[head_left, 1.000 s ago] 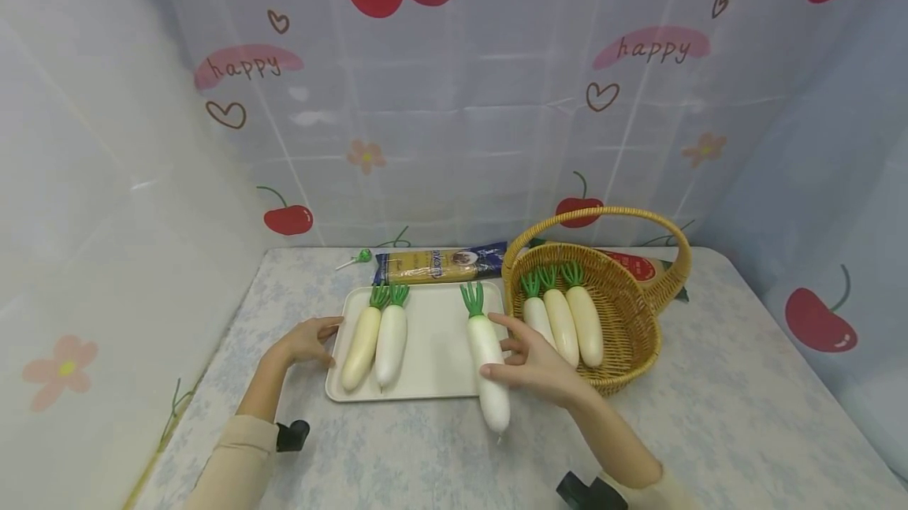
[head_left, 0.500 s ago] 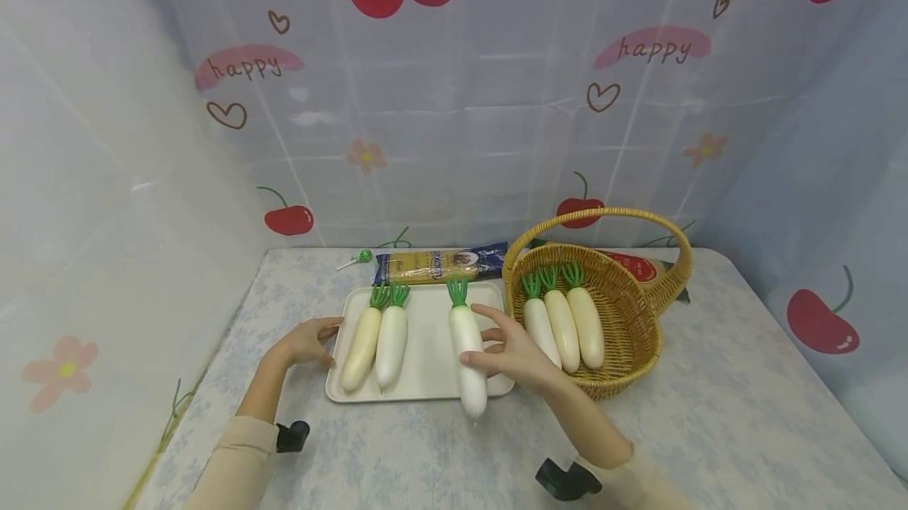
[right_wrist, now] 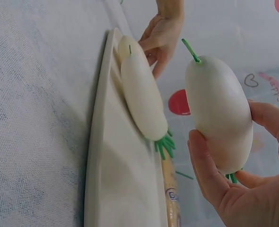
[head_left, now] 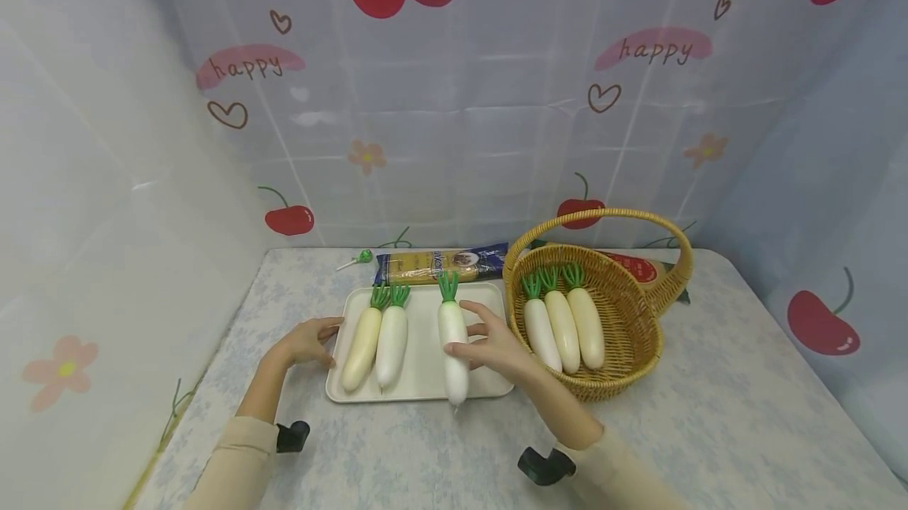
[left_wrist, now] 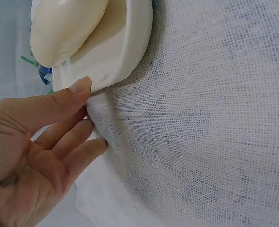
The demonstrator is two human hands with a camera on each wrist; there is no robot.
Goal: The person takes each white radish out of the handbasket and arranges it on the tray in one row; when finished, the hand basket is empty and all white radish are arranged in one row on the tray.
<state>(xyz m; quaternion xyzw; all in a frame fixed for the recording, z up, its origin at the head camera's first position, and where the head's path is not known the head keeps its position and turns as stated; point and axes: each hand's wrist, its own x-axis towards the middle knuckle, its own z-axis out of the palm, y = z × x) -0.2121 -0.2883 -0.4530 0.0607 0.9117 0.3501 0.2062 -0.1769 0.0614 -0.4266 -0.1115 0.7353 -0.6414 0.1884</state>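
My right hand (head_left: 493,344) grips a white radish (head_left: 454,352) with green leaf stubs, thumb on one side and fingers on the other. In the right wrist view this radish (right_wrist: 218,111) is held up off the white tray (right_wrist: 116,189), its root tip toward the camera. My left hand (head_left: 310,339) rests at the left side of the tray (head_left: 426,392). In the left wrist view its thumb (left_wrist: 82,86) touches the tray's edge, the other fingers loosely spread. A yellowish radish (head_left: 360,348) and a white radish (head_left: 392,346) lie side by side on the tray's left part.
A wicker basket (head_left: 631,336) with a tall handle stands right of the tray, with several radishes (head_left: 563,329) inside. Behind the tray lie a noodle packet (head_left: 440,264) and a green lollipop (head_left: 364,256). Another red-labelled package (head_left: 638,266) shows behind the basket.
My right hand has carried the radish leftward and slightly up in the view, from the tray's right edge to over its right-middle part. The left hand and the tray have stayed still.
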